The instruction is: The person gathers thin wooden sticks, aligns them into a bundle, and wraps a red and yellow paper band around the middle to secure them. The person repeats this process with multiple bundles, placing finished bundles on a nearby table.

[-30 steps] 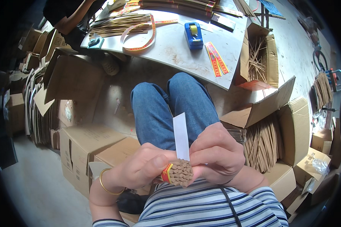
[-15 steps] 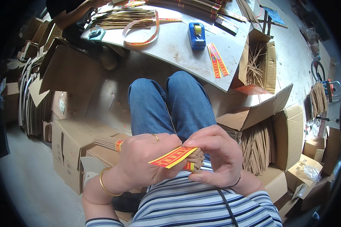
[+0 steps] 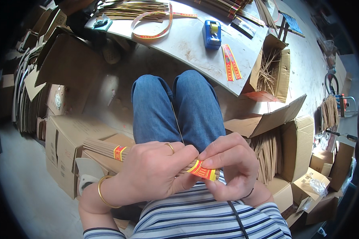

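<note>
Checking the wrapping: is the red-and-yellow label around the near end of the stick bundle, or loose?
Around it. The label hugs the stick bundle, pressed by the right hand; the left hand grips the bundle.

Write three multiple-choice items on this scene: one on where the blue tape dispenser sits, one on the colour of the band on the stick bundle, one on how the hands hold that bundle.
1. Where is the blue tape dispenser?
A. on the grey table
B. on the person's lap
C. inside a cardboard box

2. What colour is the band at the right end of the stick bundle?
A. plain white
B. red and yellow
C. green

3. How is the bundle held?
A. left hand alone
B. lying loose on the lap
C. left hand gripping it, right hand pinching the band

Answers: A, it stands on the tabletop beyond the knees; B, red with yellow edging; C, both hands close on it.
</note>
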Demonstrator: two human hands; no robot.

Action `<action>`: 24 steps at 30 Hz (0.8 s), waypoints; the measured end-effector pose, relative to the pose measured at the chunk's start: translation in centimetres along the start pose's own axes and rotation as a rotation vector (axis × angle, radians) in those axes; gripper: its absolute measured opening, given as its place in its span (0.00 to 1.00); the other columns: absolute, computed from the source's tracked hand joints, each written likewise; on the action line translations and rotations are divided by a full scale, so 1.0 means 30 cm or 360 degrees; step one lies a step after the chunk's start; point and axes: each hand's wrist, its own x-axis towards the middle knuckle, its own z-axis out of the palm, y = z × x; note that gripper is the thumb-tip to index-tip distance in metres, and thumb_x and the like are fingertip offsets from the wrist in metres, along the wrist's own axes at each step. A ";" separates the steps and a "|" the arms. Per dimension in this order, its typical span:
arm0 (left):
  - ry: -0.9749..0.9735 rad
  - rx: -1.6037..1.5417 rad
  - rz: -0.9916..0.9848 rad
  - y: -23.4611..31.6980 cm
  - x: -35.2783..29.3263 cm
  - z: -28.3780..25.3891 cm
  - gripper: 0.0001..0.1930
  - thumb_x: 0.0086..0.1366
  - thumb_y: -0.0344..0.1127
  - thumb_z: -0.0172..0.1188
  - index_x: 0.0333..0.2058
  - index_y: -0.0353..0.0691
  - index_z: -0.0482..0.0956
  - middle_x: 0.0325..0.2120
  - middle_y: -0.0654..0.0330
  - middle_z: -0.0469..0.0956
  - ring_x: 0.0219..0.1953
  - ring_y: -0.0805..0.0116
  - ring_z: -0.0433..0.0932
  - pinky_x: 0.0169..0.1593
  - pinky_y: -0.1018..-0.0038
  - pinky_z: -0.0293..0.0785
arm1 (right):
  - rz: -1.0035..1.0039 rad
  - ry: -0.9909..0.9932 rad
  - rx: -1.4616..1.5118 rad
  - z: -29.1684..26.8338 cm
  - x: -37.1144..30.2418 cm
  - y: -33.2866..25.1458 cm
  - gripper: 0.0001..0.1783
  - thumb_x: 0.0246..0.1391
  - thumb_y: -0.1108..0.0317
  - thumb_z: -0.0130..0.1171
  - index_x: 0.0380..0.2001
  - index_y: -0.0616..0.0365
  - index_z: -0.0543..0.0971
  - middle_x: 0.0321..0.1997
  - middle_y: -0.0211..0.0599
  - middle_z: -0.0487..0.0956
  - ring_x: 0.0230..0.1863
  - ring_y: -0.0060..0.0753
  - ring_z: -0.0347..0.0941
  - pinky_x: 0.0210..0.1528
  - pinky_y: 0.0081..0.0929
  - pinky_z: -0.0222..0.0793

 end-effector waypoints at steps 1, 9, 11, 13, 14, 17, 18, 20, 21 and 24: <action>-0.0010 -0.0005 -0.0004 -0.001 -0.003 -0.002 0.16 0.63 0.53 0.58 0.29 0.46 0.73 0.18 0.64 0.72 0.18 0.64 0.76 0.20 0.69 0.69 | 0.0001 -0.0002 0.0007 0.001 0.000 0.000 0.17 0.39 0.77 0.67 0.38 0.63 0.80 0.40 0.42 0.77 0.35 0.26 0.76 0.34 0.20 0.74; -0.0083 -0.0081 -0.0043 0.009 -0.019 -0.015 0.14 0.65 0.47 0.55 0.29 0.43 0.72 0.17 0.62 0.72 0.17 0.63 0.75 0.21 0.69 0.71 | -0.0021 -0.0077 0.0016 -0.003 -0.002 0.015 0.14 0.39 0.75 0.67 0.35 0.63 0.82 0.38 0.43 0.77 0.32 0.28 0.77 0.32 0.20 0.74; -0.0084 -0.0069 -0.0038 0.009 -0.023 -0.017 0.14 0.65 0.46 0.55 0.28 0.43 0.72 0.17 0.62 0.72 0.17 0.63 0.75 0.20 0.69 0.71 | -0.0094 -0.0110 -0.0011 -0.006 -0.002 0.021 0.14 0.40 0.75 0.67 0.35 0.62 0.82 0.38 0.44 0.77 0.30 0.29 0.77 0.32 0.21 0.74; -0.0067 -0.0059 -0.0039 0.012 -0.029 -0.017 0.13 0.65 0.45 0.54 0.28 0.42 0.71 0.17 0.61 0.72 0.17 0.63 0.75 0.20 0.69 0.71 | -0.0134 -0.0146 -0.0035 -0.007 0.002 0.018 0.14 0.40 0.75 0.68 0.35 0.62 0.82 0.38 0.45 0.77 0.29 0.31 0.77 0.32 0.22 0.74; -0.0060 -0.0070 -0.0036 0.012 -0.032 -0.018 0.13 0.64 0.45 0.54 0.28 0.42 0.71 0.17 0.61 0.72 0.17 0.63 0.75 0.20 0.69 0.72 | -0.0138 -0.0163 -0.0046 -0.007 0.006 0.012 0.14 0.41 0.74 0.68 0.35 0.62 0.82 0.38 0.46 0.77 0.28 0.31 0.77 0.32 0.23 0.74; -0.0063 -0.0097 -0.0014 0.007 -0.037 -0.018 0.12 0.61 0.45 0.55 0.30 0.42 0.72 0.17 0.61 0.71 0.17 0.62 0.76 0.20 0.69 0.72 | -0.0171 -0.0226 -0.0106 -0.008 0.010 0.010 0.11 0.44 0.71 0.69 0.33 0.58 0.80 0.38 0.44 0.75 0.29 0.32 0.77 0.32 0.24 0.74; -0.0069 -0.0108 -0.0010 0.005 -0.039 -0.021 0.12 0.61 0.44 0.56 0.32 0.42 0.73 0.17 0.61 0.71 0.17 0.62 0.76 0.21 0.68 0.73 | -0.0184 -0.0257 -0.0130 -0.009 0.015 0.010 0.10 0.45 0.69 0.70 0.32 0.56 0.80 0.37 0.42 0.73 0.29 0.32 0.77 0.33 0.24 0.74; -0.0038 -0.0151 -0.0017 0.007 -0.042 -0.025 0.12 0.59 0.43 0.57 0.37 0.42 0.75 0.17 0.61 0.71 0.17 0.62 0.76 0.21 0.69 0.74 | -0.0227 -0.0230 -0.0113 -0.010 0.012 0.009 0.12 0.46 0.71 0.70 0.34 0.60 0.81 0.38 0.45 0.76 0.29 0.34 0.78 0.33 0.25 0.75; -0.0006 -0.0180 -0.0025 0.011 -0.044 -0.025 0.14 0.59 0.43 0.58 0.40 0.43 0.76 0.18 0.61 0.70 0.18 0.63 0.77 0.21 0.69 0.74 | -0.0251 -0.0212 -0.0105 -0.010 0.008 0.011 0.12 0.46 0.72 0.70 0.36 0.62 0.82 0.38 0.47 0.77 0.29 0.35 0.78 0.33 0.25 0.75; 0.0035 -0.0291 -0.0011 0.009 -0.049 -0.025 0.18 0.58 0.40 0.60 0.47 0.46 0.77 0.19 0.62 0.70 0.18 0.64 0.77 0.22 0.70 0.75 | -0.0246 -0.0190 -0.0091 -0.006 0.004 0.014 0.12 0.47 0.71 0.69 0.37 0.62 0.82 0.38 0.47 0.77 0.29 0.35 0.78 0.34 0.25 0.76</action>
